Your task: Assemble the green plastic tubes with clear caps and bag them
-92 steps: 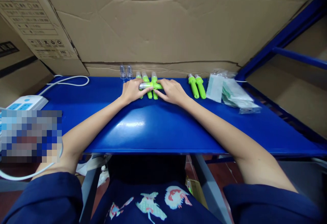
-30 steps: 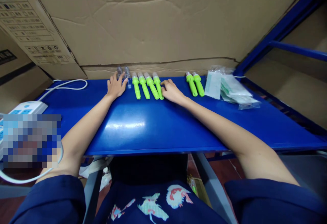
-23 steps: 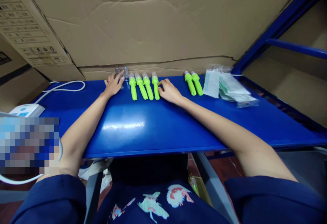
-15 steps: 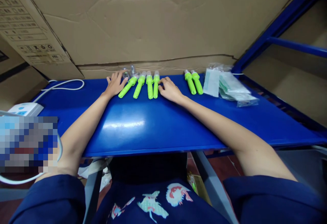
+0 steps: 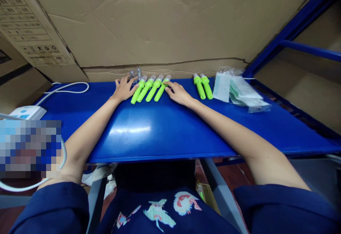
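Note:
Several lime-green sticks [image 5: 153, 91] with clear caps, looking like small flashlights, lie side by side on the blue table, all slanting the same way. My left hand [image 5: 124, 89] is open at the left end of this row, its thumb against the leftmost stick [image 5: 137, 94] and its fingers spread near two loose clear caps [image 5: 139, 72]. At the other end, my right hand [image 5: 178, 93] rests with loosely bent fingers, the fingertips touching the rightmost stick [image 5: 161, 91]. Neither hand grips anything. Further right lie two more green sticks [image 5: 199, 88], whose clear caps are off.
Clear plastic bags with white-and-green packets [image 5: 239, 88] lie on the right. A white power strip [image 5: 28, 112] and a looped white cable [image 5: 77, 88] are at the left. A cardboard wall [image 5: 165, 24] stands behind the blue table [image 5: 160, 134].
The sticks in the row have drawn closer at the left and now tilt alike; the right-hand ones swung from upright to slanted. My left hand shifted slightly right.

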Motion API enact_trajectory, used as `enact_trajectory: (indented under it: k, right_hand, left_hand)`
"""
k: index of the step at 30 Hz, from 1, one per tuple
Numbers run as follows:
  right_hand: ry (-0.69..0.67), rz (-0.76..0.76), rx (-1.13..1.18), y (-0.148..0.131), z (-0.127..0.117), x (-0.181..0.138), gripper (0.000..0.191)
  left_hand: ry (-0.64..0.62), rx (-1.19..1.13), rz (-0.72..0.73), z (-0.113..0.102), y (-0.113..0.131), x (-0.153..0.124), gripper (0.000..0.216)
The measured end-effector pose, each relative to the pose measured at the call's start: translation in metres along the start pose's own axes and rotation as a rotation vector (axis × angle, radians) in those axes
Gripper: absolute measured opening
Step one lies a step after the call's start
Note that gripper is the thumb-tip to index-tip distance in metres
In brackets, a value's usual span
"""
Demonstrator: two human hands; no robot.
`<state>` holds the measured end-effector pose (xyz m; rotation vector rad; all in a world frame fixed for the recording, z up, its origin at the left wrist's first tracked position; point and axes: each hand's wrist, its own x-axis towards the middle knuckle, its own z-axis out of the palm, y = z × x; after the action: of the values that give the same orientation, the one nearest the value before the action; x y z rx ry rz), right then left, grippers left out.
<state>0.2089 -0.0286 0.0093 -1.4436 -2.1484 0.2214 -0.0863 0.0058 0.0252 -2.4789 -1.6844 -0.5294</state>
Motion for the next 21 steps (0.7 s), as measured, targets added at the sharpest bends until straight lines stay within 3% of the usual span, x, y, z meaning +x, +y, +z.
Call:
enact_trajectory:
  k: [7,15,18,21]
  right_hand:
    - [-0.049,-0.019,-0.01,0.0,0.003,0.001,0.053]
    - [-0.125,-0.038,0.075,0.007,-0.003,0.005,0.051]
    - [-0.074,-0.006,0.033,0.011,-0.009,0.008,0.044]
    - [0.08,0.103,-0.113,0.022,-0.017,0.011,0.041]
  left_hand:
    - [0.05,0.001,-0.098,0.0,0.019,-0.005,0.067]
    - [0.116,0.021,-0.144,0.0,0.019,-0.01,0.065]
    - [0.142,0.034,-0.15,0.001,0.017,-0.01,0.062]
    - [0.152,0.033,-0.15,0.002,0.013,-0.01,0.06]
